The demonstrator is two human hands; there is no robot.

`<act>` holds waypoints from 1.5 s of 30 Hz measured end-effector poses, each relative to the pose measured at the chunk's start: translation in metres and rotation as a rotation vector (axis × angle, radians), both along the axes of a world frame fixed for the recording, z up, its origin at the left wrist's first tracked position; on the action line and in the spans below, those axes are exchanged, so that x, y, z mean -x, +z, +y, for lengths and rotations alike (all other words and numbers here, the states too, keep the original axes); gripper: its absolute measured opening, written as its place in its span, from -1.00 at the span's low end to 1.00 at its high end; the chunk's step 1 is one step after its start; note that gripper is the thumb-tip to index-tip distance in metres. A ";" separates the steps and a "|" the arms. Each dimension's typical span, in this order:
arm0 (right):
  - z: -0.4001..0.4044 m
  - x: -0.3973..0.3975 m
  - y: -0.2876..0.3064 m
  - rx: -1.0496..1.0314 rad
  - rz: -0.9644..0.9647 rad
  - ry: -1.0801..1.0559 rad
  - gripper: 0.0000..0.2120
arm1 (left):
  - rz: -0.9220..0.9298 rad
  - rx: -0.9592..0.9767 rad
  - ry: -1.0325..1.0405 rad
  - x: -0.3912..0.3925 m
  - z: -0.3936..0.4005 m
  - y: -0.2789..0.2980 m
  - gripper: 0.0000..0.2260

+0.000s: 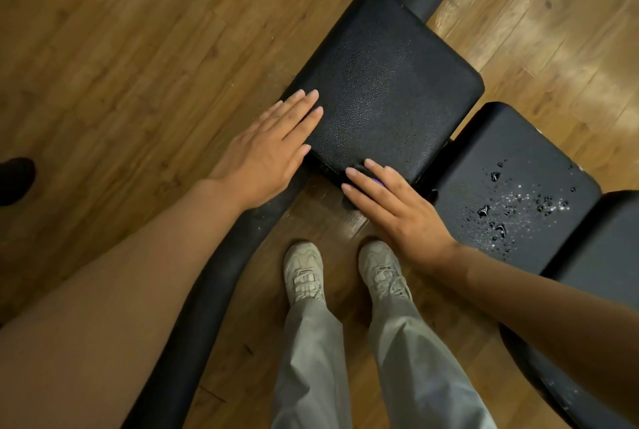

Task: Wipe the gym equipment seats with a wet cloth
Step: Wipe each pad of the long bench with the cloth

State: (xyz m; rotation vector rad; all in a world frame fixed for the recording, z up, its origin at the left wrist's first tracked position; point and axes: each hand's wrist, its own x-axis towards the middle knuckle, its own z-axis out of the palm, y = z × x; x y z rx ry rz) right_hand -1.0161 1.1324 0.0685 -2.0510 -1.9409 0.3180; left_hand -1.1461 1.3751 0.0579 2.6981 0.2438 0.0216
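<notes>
A black padded seat (383, 83) of a gym machine fills the upper middle of the head view. My left hand (273, 148) lies flat on its left near corner, fingers straight. My right hand (390, 204) presses a dark cloth (359, 174) with a purple spot against the seat's near edge, fingers straight; most of the cloth is hidden under the hand. To the right, a second black pad (511, 152) carries water drops (501, 211) scattered over its near half.
A thick black frame tube (221, 276) curves from under the seat toward the lower left. My feet in pale shoes (304, 273) stand on the wooden floor (121, 48) just below the seat. A dark shoe (15, 179) shows at the left edge.
</notes>
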 end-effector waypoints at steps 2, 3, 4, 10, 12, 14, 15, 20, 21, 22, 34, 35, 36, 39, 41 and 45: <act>0.007 0.002 0.000 -0.009 -0.024 -0.008 -0.55 | -0.013 -0.007 -0.023 0.003 0.005 -0.003 -0.55; 0.013 0.005 -0.001 -0.018 -0.037 -0.018 -0.55 | -0.018 -0.010 -0.029 0.004 0.006 -0.004 -0.55; 0.023 0.009 -0.002 -0.033 -0.050 -0.026 -0.56 | -0.026 -0.006 -0.030 0.006 0.007 -0.005 -0.55; 0.073 0.026 -0.010 -0.125 -0.105 -0.040 -0.61 | -0.078 0.079 -0.106 0.008 0.023 -0.013 -0.58; 0.057 0.020 -0.007 -0.105 -0.095 -0.028 -0.59 | -0.104 0.071 -0.119 0.007 0.026 -0.013 -0.59; 0.033 0.012 -0.004 -0.068 -0.106 -0.010 -0.55 | -0.128 0.065 -0.090 0.008 0.022 -0.014 -0.60; 0.021 0.010 -0.002 -0.050 -0.114 -0.005 -0.54 | -0.139 0.064 -0.059 0.009 0.017 -0.015 -0.60; 0.016 0.015 -0.004 -0.047 -0.116 -0.020 -0.53 | -0.165 0.043 0.093 0.014 -0.003 -0.019 -0.60; 0.026 0.016 -0.006 -0.065 -0.105 -0.027 -0.55 | -0.152 0.016 0.119 0.014 -0.006 -0.017 -0.59; 0.038 0.018 -0.007 -0.093 -0.091 -0.043 -0.57 | -0.133 -0.021 0.146 0.014 -0.008 -0.015 -0.58; -0.009 0.005 -0.008 -0.023 0.049 -0.128 -0.58 | 0.168 -0.116 0.423 0.012 -0.082 0.014 -0.51; -0.020 0.002 -0.004 -0.020 0.060 -0.152 -0.59 | 0.178 -0.115 0.414 0.012 -0.089 0.017 -0.51; -0.029 -0.001 0.001 -0.025 0.066 -0.185 -0.61 | 0.183 -0.109 0.404 0.012 -0.096 0.019 -0.51; -0.051 -0.014 0.016 -0.066 0.059 -0.271 -0.61 | 0.130 -0.128 0.357 0.007 -0.114 0.021 -0.51; -0.064 -0.015 0.017 -0.069 0.045 -0.288 -0.61 | 0.070 -0.136 0.297 0.001 -0.126 0.019 -0.52; -0.083 0.005 0.002 -0.026 0.043 -0.293 -0.60 | -0.016 -0.100 0.229 -0.010 -0.149 0.011 -0.53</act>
